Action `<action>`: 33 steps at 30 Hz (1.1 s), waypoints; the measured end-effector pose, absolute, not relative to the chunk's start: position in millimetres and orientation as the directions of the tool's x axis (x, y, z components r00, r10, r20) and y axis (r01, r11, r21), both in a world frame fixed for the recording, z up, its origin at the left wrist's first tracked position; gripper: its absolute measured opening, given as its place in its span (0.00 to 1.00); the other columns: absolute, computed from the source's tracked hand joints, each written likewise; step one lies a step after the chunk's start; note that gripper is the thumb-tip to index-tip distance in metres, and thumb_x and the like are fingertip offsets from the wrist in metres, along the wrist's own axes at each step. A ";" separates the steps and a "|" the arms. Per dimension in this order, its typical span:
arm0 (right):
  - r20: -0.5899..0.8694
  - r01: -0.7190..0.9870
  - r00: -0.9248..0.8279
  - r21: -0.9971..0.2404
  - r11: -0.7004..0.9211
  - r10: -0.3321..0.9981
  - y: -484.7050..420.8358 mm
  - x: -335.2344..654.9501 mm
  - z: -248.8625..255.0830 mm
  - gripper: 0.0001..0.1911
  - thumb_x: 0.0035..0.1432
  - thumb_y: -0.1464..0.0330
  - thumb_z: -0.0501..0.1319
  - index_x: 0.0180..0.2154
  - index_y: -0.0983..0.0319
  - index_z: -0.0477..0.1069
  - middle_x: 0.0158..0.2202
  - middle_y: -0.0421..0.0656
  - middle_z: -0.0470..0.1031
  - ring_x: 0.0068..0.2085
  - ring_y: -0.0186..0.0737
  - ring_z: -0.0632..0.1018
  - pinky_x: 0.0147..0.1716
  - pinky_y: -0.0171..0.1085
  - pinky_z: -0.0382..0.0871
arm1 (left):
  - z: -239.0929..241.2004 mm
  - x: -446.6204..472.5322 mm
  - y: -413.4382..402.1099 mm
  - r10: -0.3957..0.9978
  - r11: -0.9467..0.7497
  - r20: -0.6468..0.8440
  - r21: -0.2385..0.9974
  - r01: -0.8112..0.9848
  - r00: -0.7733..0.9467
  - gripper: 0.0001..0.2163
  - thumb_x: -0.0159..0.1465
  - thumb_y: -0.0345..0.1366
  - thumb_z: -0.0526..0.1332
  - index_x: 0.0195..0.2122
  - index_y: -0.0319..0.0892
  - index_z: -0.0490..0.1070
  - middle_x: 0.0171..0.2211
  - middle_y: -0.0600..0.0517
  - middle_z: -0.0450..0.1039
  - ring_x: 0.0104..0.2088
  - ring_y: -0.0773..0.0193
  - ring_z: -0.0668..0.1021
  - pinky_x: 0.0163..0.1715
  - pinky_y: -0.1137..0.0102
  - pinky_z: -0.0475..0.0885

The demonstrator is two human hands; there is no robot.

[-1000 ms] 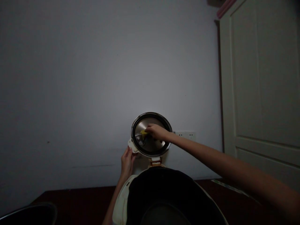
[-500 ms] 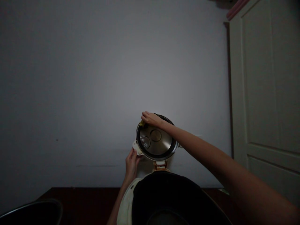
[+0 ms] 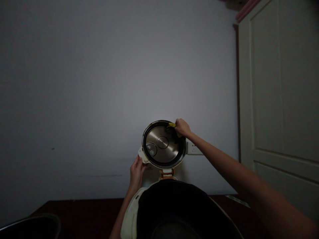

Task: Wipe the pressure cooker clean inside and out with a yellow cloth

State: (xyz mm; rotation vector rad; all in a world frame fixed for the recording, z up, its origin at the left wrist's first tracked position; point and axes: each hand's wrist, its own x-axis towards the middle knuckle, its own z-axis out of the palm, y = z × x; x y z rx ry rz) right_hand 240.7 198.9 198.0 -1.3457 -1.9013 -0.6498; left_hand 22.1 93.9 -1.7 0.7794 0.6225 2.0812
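Note:
A rice cooker (image 3: 132, 215) stands open in front of me, its dark inner cavity filling the bottom of the view. Its round lid (image 3: 163, 144) is tilted up on a hinge, with the shiny metal inner plate facing me. My left hand (image 3: 136, 172) grips the lid's white latch tab at the lower left. My right hand (image 3: 182, 127) is closed on a small yellow sponge (image 3: 171, 125) and presses it against the lid's upper right rim.
A plain white wall rises behind the cooker, with a white power socket (image 3: 194, 149) just right of the lid. A white panelled door (image 3: 281, 99) stands at the right. The cooker rests on a dark wooden surface (image 3: 82, 215). A dark pot rim (image 3: 32, 224) shows at the bottom left.
My right hand has carried the yellow sponge from the middle of the lid's plate, up to the upper left rim, then round to the upper right rim. My left hand has stayed on the latch.

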 end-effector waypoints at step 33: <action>0.810 0.801 -0.414 0.106 0.590 0.417 131.1 266.4 154.6 0.06 0.54 0.71 0.57 0.36 0.62 0.67 0.38 0.45 0.71 0.35 0.37 0.70 0.27 0.32 0.54 | -1.0 24.4 92.3 0.819 -0.553 0.316 0.658 -0.511 -0.478 0.13 0.59 0.33 0.62 0.46 0.40 0.74 0.46 0.45 0.76 0.40 0.63 0.79 0.45 0.65 0.72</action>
